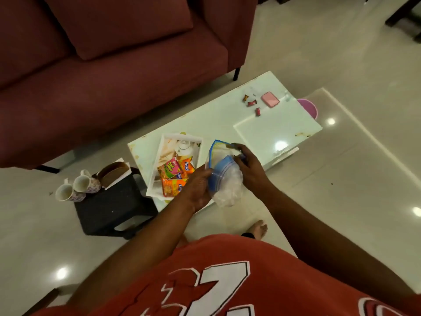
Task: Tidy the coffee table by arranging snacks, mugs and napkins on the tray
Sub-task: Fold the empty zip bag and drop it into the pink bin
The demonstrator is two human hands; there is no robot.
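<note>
A white tray [153, 169] lies on the near left end of the white coffee table [227, 115]. In it are several orange and pink snack packets [175, 176]. Over the table's near edge, both hands hold clear zip bags with blue seals [225, 176]. My left hand [198, 188] grips the bags' left side. My right hand [250, 167] pinches their upper right part. Two floral mugs [77, 187] lie tipped on a black stool [114, 206] to the left, beside a brown napkin holder [114, 174].
Three wrapped candies [251, 103] and a pink case [270, 99] lie at the table's far end, with a purple object [308, 108] behind its corner. A maroon sofa [102, 76] runs along the far side. My bare foot [258, 230] rests on the tiled floor.
</note>
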